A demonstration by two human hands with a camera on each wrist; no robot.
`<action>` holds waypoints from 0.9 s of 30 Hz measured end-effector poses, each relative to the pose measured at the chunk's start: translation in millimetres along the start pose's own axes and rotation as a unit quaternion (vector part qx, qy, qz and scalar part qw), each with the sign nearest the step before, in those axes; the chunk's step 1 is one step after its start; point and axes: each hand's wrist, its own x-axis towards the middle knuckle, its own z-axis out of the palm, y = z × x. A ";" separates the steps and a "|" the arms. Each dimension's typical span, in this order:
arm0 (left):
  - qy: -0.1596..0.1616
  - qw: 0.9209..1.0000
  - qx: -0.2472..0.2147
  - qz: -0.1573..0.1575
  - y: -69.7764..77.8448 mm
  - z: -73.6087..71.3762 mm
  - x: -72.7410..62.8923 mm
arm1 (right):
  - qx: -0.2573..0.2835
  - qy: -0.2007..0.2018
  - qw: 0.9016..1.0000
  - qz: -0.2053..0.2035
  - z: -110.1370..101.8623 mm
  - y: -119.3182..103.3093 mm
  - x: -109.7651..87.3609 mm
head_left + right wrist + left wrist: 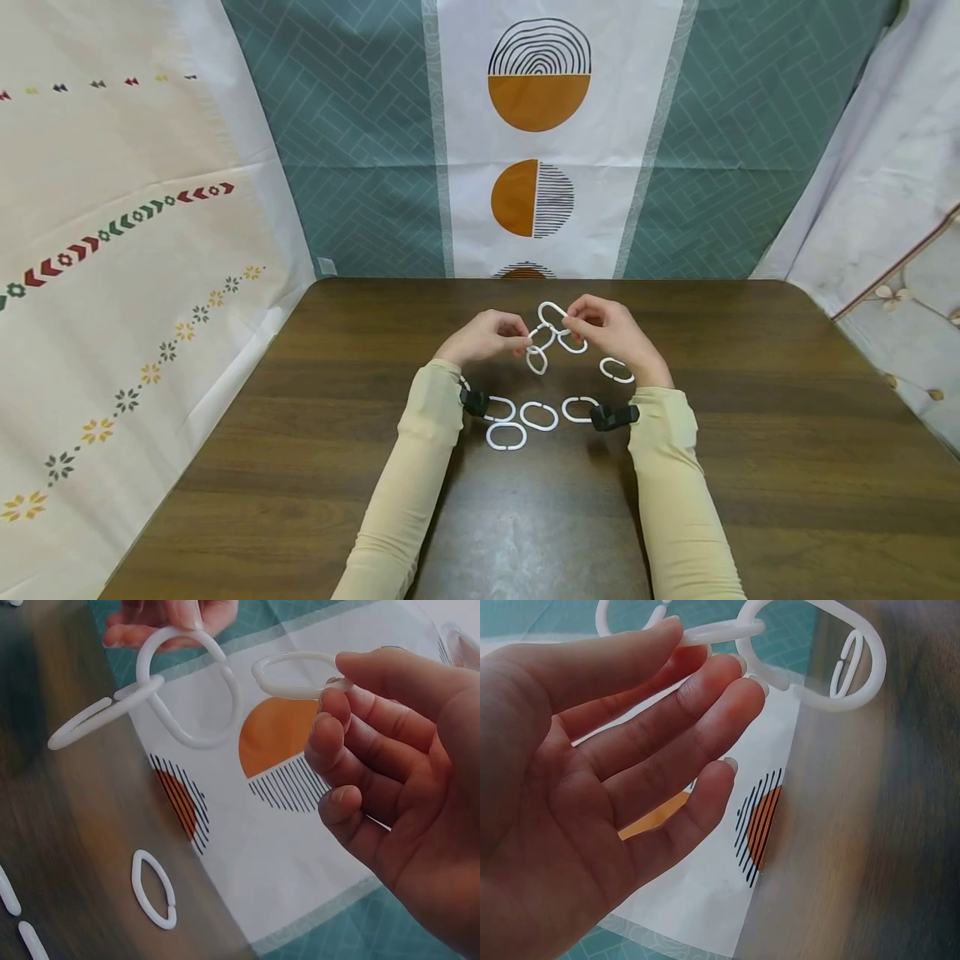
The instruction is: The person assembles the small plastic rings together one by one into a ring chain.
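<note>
My left hand (487, 337) pinches a white oval plastic link (236, 705) between thumb and index finger, with the other fingers loosely bent. A second white link (109, 714) is threaded through it and dangles below. Facing it, my right hand (611, 333) pinches another white link (291, 694) by one end between thumb and fingertips. In the right wrist view this link stands apart from the left hand's pair, while in the head view they overlap. Small gaps show in the sides of several links.
On the brown wooden table (300, 467) lie more white links: one (617, 381) by the right wrist, and several nearer me, including one link (506, 423) at the front. Dark straps with small cameras circle both wrists. A patterned cloth (360, 167) hangs behind the table.
</note>
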 end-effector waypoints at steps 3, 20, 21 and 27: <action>-0.002 1.000 0.002 -0.002 -1.0 0.4 0.0 | 0.001 -0.010 1.000 -0.006 3.0 -0.8 1.4; -0.012 1.000 -0.012 0.000 -2.1 -0.3 2.0 | -0.019 -0.035 0.999 0.003 10.3 0.9 5.0; -0.012 1.000 -0.011 -0.001 -2.3 -0.2 2.1 | -0.023 -0.034 0.999 0.004 10.1 0.8 4.9; -0.011 1.000 -0.010 -0.003 -2.8 -1.4 1.6 | -0.033 -0.024 0.999 0.006 6.4 -0.5 2.3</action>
